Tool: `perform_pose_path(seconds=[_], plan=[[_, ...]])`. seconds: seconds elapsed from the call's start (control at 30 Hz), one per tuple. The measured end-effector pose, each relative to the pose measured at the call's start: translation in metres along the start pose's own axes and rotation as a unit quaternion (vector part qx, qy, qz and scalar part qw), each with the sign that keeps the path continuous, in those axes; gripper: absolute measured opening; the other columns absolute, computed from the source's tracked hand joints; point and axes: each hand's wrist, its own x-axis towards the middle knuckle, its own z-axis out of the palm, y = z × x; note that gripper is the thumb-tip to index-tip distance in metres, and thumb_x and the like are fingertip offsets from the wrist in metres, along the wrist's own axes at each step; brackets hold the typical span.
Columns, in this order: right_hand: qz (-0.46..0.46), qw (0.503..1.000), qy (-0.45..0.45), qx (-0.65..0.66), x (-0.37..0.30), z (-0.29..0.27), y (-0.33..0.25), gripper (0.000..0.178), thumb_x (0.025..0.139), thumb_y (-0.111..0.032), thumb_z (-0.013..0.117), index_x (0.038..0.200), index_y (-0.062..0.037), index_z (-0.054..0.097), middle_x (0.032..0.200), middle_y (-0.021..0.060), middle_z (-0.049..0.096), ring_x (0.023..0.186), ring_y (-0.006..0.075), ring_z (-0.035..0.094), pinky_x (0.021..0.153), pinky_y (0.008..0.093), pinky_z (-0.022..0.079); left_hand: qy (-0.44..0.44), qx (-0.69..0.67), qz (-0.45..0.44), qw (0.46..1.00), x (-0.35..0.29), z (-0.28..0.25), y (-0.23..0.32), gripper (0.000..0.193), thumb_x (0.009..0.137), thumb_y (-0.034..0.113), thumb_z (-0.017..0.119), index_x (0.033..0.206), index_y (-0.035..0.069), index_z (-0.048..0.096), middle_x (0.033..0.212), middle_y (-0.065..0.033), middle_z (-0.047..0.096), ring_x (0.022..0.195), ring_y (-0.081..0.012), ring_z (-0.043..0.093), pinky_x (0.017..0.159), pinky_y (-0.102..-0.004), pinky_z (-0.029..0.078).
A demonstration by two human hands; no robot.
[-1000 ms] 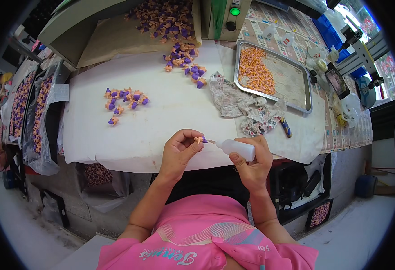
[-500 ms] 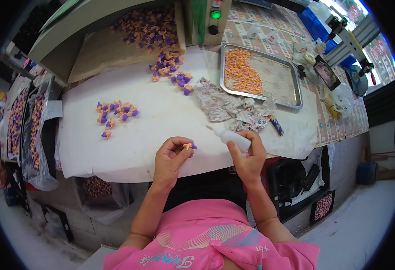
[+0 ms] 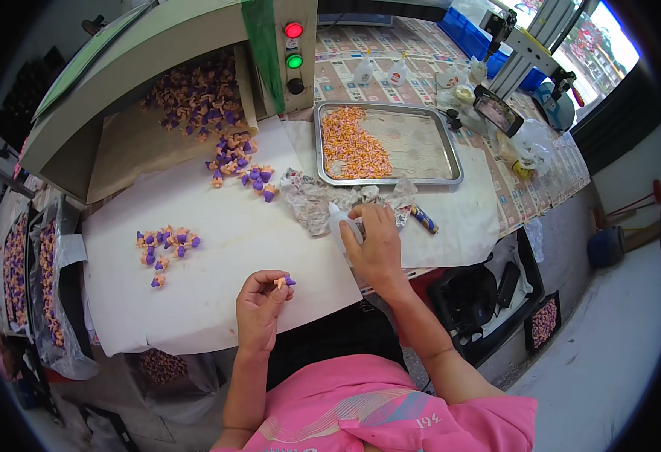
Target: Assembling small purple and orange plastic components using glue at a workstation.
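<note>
Between the thumb and fingers of my left hand (image 3: 259, 309) is a small peach-and-purple figure piece (image 3: 284, 282), held over the front part of the white sheet (image 3: 217, 260). My right hand (image 3: 377, 248) is at a white squeeze bottle (image 3: 337, 220), its fingers closed about the bottle's side. The bottle stands nearly upright beside a crumpled patterned cloth (image 3: 304, 200); my hand hides part of it. To the left on the sheet lies a small group of the same peach-and-purple pieces (image 3: 169, 239).
A heap of such pieces (image 3: 195, 98) spills from the opening of a grey machine (image 3: 67, 143). A metal tray (image 3: 457, 181) holds many small orange-and-pink parts (image 3: 349, 147). A blue-and-yellow tube (image 3: 424, 219) lies beside the cloth; a phone (image 3: 498, 111) is mounted at right.
My right hand has moved away and left, bringing the bottle from tilted to nearly upright near the cloth. My left hand still holds its piece. The whole view has shifted.
</note>
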Motion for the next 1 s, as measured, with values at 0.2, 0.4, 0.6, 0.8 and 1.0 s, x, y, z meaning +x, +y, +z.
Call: perform_pose_path(seconds=[0.2, 0.4, 0.6, 0.8, 1.0], plan=[[-0.022, 0.999, 0.01, -0.037, 0.057, -0.003, 0.027, 0.015, 0.082, -0.006, 0.065, 0.096, -0.0043, 0.063, 0.094, 0.0124, 0.062, 0.091, 0.033, 0.055, 0.08, 0.0412, 0.045, 0.0, -0.012, 0.008, 1.0, -0.001, -0.002, 0.004, 0.019, 0.088, 0.003, 0.066, 0.106, 0.0, 0.06, 0.096, -0.0055, 0.062, 0.084, -0.0112, 0.06, 0.079, -0.0245, 0.05], [-0.045, 0.996, -0.018, -0.075, 0.129, 0.027, 0.08, 0.017, 0.083, -0.007, 0.064, 0.1, -0.0064, 0.067, 0.098, 0.0126, 0.063, 0.095, 0.0338, 0.056, 0.083, 0.042, 0.046, -0.014, -0.009, 0.005, 1.0, -0.003, -0.003, 0.005, 0.02, 0.089, 0.0, 0.064, 0.108, 0.001, 0.058, 0.101, -0.006, 0.061, 0.084, -0.0116, 0.06, 0.079, -0.0244, 0.05], [-0.027, 0.992, -0.081, -0.096, 0.15, 0.046, 0.088, 0.015, 0.083, -0.013, 0.065, 0.096, -0.0051, 0.067, 0.093, 0.013, 0.063, 0.094, 0.0329, 0.059, 0.078, 0.0422, 0.048, -0.011, -0.012, 0.002, 1.0, -0.005, -0.007, 0.007, 0.019, 0.089, 0.0, 0.063, 0.108, 0.001, 0.059, 0.098, -0.0058, 0.062, 0.085, -0.0119, 0.06, 0.079, -0.0251, 0.05], [-0.001, 0.992, -0.101, -0.073, 0.138, 0.04, 0.083, 0.013, 0.082, -0.014, 0.066, 0.089, -0.0034, 0.067, 0.087, 0.0143, 0.062, 0.082, 0.0337, 0.061, 0.075, 0.042, 0.048, -0.013, -0.016, -0.001, 1.0, -0.003, -0.01, 0.009, 0.02, 0.089, 0.0, 0.064, 0.108, 0.001, 0.059, 0.097, -0.0053, 0.061, 0.086, -0.0117, 0.06, 0.079, -0.0251, 0.05], [0.016, 0.984, -0.164, -0.071, 0.139, 0.032, 0.079, 0.012, 0.081, -0.015, 0.066, 0.087, -0.0048, 0.065, 0.09, 0.0151, 0.063, 0.087, 0.0339, 0.062, 0.075, 0.043, 0.049, -0.024, -0.013, 0.001, 1.0, -0.003, -0.01, 0.01, 0.019, 0.089, 0.0, 0.063, 0.108, 0.0, 0.059, 0.101, -0.0059, 0.061, 0.086, -0.0113, 0.059, 0.08, -0.0251, 0.051]])
